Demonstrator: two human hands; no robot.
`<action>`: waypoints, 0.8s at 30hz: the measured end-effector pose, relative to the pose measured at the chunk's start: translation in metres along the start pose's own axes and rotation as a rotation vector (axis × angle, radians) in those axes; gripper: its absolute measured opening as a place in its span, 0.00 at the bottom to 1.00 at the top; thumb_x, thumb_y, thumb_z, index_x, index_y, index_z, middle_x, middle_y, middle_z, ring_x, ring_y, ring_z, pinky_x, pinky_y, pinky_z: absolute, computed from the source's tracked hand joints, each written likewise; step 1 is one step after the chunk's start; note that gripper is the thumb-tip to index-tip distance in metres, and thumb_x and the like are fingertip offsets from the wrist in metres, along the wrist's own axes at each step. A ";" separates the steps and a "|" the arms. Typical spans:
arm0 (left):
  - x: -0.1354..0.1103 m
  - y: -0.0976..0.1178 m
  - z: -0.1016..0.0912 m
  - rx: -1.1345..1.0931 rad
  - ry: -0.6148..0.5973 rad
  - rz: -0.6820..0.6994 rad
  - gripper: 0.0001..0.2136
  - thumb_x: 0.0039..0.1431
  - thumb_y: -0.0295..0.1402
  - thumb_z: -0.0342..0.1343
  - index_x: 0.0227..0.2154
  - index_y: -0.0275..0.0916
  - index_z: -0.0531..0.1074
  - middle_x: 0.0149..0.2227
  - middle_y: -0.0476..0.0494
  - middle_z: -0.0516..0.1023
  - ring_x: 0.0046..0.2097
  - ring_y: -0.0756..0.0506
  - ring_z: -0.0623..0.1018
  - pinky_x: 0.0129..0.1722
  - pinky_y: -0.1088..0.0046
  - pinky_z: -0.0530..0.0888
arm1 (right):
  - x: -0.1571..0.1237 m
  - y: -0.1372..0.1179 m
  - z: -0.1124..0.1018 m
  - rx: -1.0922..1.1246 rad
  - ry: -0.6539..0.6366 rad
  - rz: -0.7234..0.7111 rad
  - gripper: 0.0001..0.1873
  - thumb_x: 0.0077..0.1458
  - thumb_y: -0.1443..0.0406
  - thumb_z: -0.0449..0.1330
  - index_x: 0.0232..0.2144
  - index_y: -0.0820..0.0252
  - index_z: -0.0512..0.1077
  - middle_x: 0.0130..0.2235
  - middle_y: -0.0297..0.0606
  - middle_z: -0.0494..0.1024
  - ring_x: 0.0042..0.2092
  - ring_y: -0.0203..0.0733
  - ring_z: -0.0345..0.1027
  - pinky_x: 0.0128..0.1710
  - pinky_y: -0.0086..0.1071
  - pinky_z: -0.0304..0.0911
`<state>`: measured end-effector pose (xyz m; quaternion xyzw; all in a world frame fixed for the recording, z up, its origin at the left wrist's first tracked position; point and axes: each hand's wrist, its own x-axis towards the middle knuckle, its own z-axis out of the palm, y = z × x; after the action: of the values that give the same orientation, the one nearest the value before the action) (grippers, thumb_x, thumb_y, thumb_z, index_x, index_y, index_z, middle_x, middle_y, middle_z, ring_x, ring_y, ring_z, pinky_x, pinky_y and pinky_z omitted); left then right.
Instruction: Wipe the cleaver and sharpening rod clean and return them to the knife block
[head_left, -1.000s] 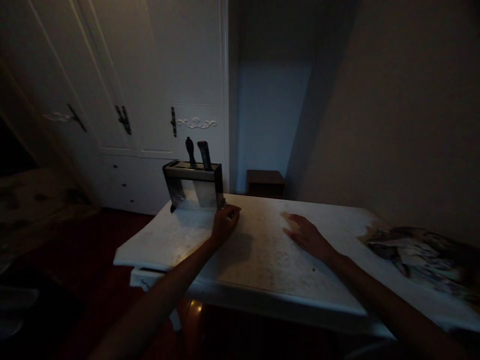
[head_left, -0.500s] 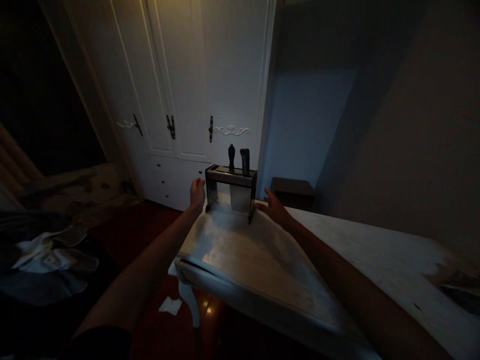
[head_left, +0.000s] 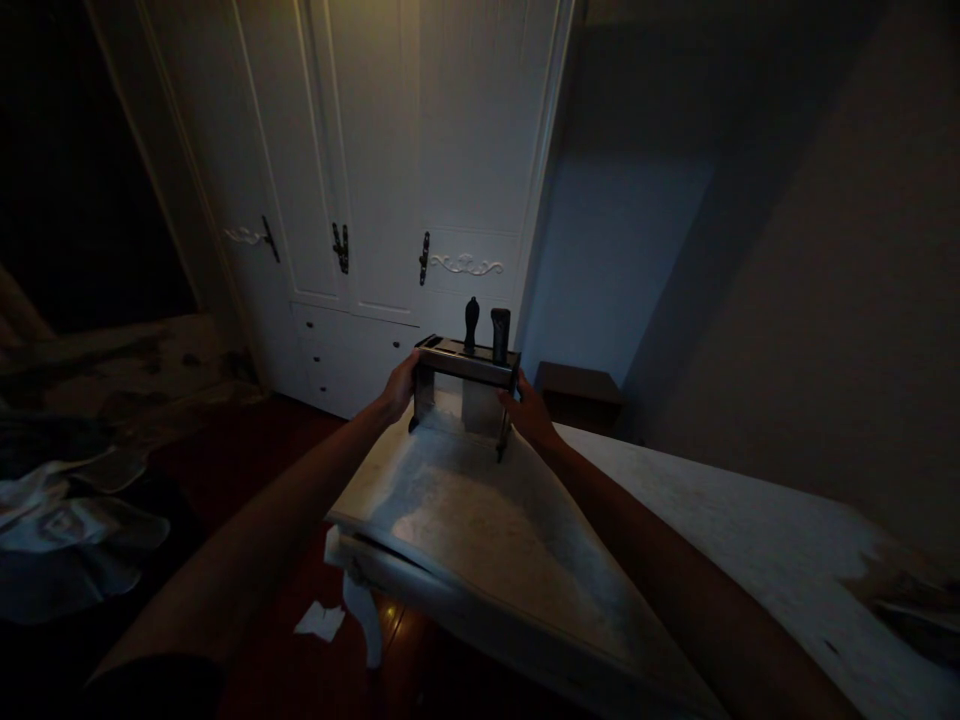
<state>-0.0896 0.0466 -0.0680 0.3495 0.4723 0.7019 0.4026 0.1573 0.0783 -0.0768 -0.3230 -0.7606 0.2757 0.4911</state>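
A knife rack [head_left: 469,364] with a dark frame stands upright at the far end of the white table [head_left: 480,530]. Two black-handled knives, a slim-handled one [head_left: 471,322] and a broad-handled one [head_left: 501,335], are slotted in its top, and a wide blade shows through the open front. My left hand [head_left: 401,385] is closed on the rack's left side. On the opposite side, my right hand [head_left: 526,408] grips the right upright, with the thumb on the front.
A white wardrobe [head_left: 360,150] with dark handles rises behind the table. A small brown cabinet [head_left: 581,393] stands beyond the right hand. White paper [head_left: 320,621] lies on the red floor, and crumpled fabric [head_left: 71,530] is at the left.
Both hands have closed in from beside the knife rack and now hold its two sides. The view has shifted slightly.
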 end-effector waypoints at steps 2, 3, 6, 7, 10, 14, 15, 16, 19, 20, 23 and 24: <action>0.000 0.001 0.002 -0.020 0.019 -0.018 0.19 0.60 0.46 0.55 0.42 0.35 0.76 0.41 0.41 0.80 0.46 0.40 0.77 0.46 0.67 0.73 | -0.001 -0.001 0.002 0.015 0.012 0.030 0.28 0.53 0.56 0.57 0.54 0.60 0.69 0.50 0.44 0.77 0.53 0.56 0.69 0.57 0.48 0.61; 0.000 0.002 0.002 -0.026 0.024 -0.021 0.18 0.59 0.46 0.56 0.42 0.35 0.76 0.40 0.41 0.80 0.46 0.40 0.78 0.45 0.67 0.73 | -0.001 -0.002 0.003 0.030 0.023 0.040 0.28 0.53 0.55 0.57 0.54 0.60 0.69 0.49 0.44 0.77 0.53 0.56 0.69 0.56 0.48 0.62; -0.002 0.002 0.001 -0.040 0.026 -0.005 0.18 0.58 0.45 0.57 0.43 0.34 0.76 0.39 0.41 0.80 0.45 0.41 0.78 0.44 0.68 0.73 | -0.001 0.000 0.004 0.090 0.040 0.043 0.30 0.49 0.56 0.58 0.54 0.59 0.70 0.49 0.41 0.78 0.55 0.56 0.68 0.57 0.47 0.61; -0.003 0.002 0.000 -0.039 0.026 -0.002 0.18 0.58 0.45 0.58 0.42 0.34 0.76 0.39 0.41 0.80 0.44 0.41 0.78 0.43 0.69 0.73 | -0.001 0.002 0.003 0.112 0.045 0.045 0.31 0.48 0.56 0.58 0.55 0.59 0.70 0.49 0.41 0.78 0.55 0.56 0.68 0.58 0.47 0.61; -0.010 0.001 -0.001 -0.022 -0.002 0.000 0.20 0.57 0.47 0.58 0.42 0.35 0.76 0.38 0.41 0.80 0.41 0.42 0.78 0.39 0.70 0.72 | -0.002 0.007 0.001 0.167 0.068 0.063 0.33 0.47 0.56 0.58 0.56 0.58 0.70 0.51 0.38 0.78 0.58 0.56 0.66 0.60 0.48 0.58; -0.023 0.002 0.003 0.007 -0.045 -0.015 0.21 0.55 0.50 0.59 0.40 0.35 0.75 0.38 0.41 0.79 0.41 0.42 0.78 0.37 0.71 0.71 | -0.007 0.012 -0.005 0.175 0.121 0.079 0.32 0.46 0.55 0.59 0.54 0.57 0.71 0.51 0.37 0.78 0.58 0.57 0.65 0.60 0.49 0.58; -0.027 0.002 0.006 0.012 -0.057 -0.025 0.22 0.55 0.50 0.59 0.41 0.35 0.75 0.38 0.40 0.79 0.41 0.42 0.77 0.37 0.71 0.71 | -0.008 0.013 -0.008 0.168 0.140 0.086 0.31 0.46 0.55 0.59 0.54 0.58 0.72 0.48 0.38 0.78 0.56 0.57 0.66 0.59 0.48 0.59; -0.030 0.002 0.009 0.017 -0.069 -0.036 0.22 0.55 0.51 0.59 0.41 0.35 0.75 0.38 0.40 0.79 0.41 0.42 0.77 0.38 0.71 0.71 | -0.010 0.014 -0.012 0.161 0.157 0.093 0.31 0.46 0.55 0.59 0.53 0.59 0.72 0.46 0.39 0.79 0.55 0.57 0.68 0.58 0.48 0.61; -0.041 0.001 0.024 0.036 -0.089 -0.070 0.24 0.54 0.52 0.59 0.43 0.35 0.75 0.40 0.40 0.79 0.45 0.41 0.77 0.41 0.69 0.70 | -0.016 0.017 -0.026 0.151 0.190 0.102 0.28 0.47 0.54 0.59 0.49 0.60 0.73 0.44 0.40 0.79 0.50 0.56 0.70 0.54 0.47 0.64; -0.044 0.000 0.030 0.044 -0.093 -0.078 0.25 0.53 0.52 0.59 0.43 0.35 0.74 0.41 0.39 0.79 0.46 0.40 0.76 0.41 0.69 0.70 | -0.019 0.018 -0.032 0.148 0.199 0.102 0.26 0.47 0.54 0.59 0.48 0.60 0.73 0.44 0.40 0.79 0.49 0.55 0.70 0.53 0.47 0.64; -0.056 -0.004 0.052 0.049 -0.133 -0.075 0.26 0.51 0.54 0.61 0.44 0.36 0.73 0.43 0.39 0.78 0.47 0.40 0.75 0.42 0.69 0.69 | -0.025 0.022 -0.054 0.137 0.231 0.105 0.26 0.45 0.54 0.61 0.47 0.59 0.72 0.44 0.40 0.79 0.47 0.54 0.70 0.52 0.46 0.63; -0.060 -0.007 0.061 0.044 -0.148 -0.074 0.27 0.50 0.54 0.61 0.44 0.36 0.73 0.43 0.39 0.78 0.47 0.40 0.75 0.42 0.70 0.69 | -0.027 0.023 -0.061 0.138 0.250 0.116 0.27 0.44 0.55 0.62 0.47 0.59 0.72 0.44 0.40 0.78 0.47 0.53 0.69 0.52 0.46 0.63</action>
<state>-0.0092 0.0172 -0.0620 0.3916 0.4692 0.6483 0.4542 0.2274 0.0792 -0.0868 -0.3637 -0.6529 0.3129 0.5861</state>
